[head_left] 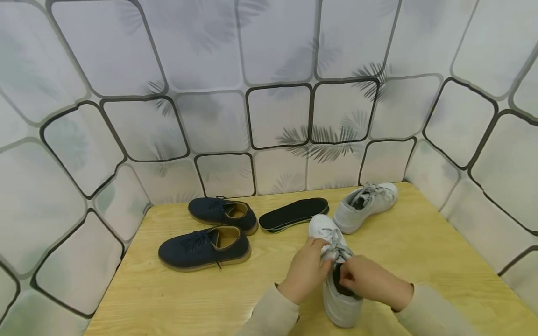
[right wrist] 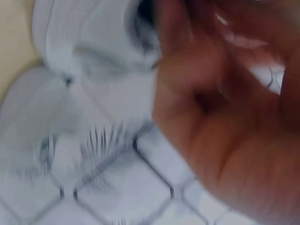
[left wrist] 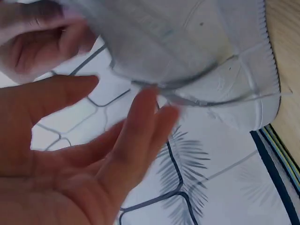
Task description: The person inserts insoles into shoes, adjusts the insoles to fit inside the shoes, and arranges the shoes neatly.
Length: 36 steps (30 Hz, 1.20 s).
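Both my hands are on the near white sneaker (head_left: pixel 336 280), which lies on the wooden table (head_left: pixel 441 261) with its toe pointing away from me. My left hand (head_left: pixel 306 270) holds its left side, fingers curled at the laces. My right hand (head_left: pixel 370 282) pinches at the tongue opening. Beyond lie the second white sneaker (head_left: pixel 365 205), a black insole (head_left: pixel 293 213) and two navy shoes (head_left: pixel 206 247).

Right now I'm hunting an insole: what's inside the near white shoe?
Something dark shows in the near white shoe opening; the hands, left and right, cover the rest.
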Each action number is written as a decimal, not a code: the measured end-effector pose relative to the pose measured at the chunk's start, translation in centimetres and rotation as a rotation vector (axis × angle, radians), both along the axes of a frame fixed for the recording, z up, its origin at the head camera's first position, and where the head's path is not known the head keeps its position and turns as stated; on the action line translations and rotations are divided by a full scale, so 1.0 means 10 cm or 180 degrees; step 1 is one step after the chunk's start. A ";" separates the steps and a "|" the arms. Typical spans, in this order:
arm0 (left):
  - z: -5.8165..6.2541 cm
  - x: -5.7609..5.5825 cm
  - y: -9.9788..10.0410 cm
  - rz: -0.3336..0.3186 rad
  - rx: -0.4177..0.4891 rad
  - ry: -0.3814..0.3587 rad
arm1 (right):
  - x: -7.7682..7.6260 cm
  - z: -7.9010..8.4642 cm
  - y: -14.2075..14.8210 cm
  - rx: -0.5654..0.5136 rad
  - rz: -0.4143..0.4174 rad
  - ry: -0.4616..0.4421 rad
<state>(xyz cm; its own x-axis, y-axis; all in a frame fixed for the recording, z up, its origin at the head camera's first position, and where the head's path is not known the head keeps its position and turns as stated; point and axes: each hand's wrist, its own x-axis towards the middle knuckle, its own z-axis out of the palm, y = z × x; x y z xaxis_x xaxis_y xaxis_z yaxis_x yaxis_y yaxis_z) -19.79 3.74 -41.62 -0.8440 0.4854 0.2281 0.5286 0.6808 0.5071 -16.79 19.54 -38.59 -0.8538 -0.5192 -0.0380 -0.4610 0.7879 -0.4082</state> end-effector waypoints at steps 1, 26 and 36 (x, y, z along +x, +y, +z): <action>0.00 0.01 -0.02 0.0080 -0.0049 -0.0197 | 0.01 0.02 0.03 0.0001 -0.0239 0.0150; -0.12 0.01 0.07 0.0010 0.0044 -0.0759 | -0.11 -0.14 0.20 -0.0154 -0.1106 -0.0080; -0.15 0.00 0.03 -0.0139 0.0260 -0.0927 | -0.32 0.13 0.22 0.0077 -0.0586 -0.0439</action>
<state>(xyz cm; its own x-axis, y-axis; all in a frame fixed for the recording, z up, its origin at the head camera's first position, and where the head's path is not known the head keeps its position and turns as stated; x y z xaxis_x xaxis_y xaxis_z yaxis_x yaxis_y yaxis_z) -19.79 4.02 -43.11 -0.8584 0.5125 0.0195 0.3807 0.6114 0.6937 -20.04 21.72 -37.28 -0.9199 -0.3528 -0.1714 -0.2498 0.8639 -0.4374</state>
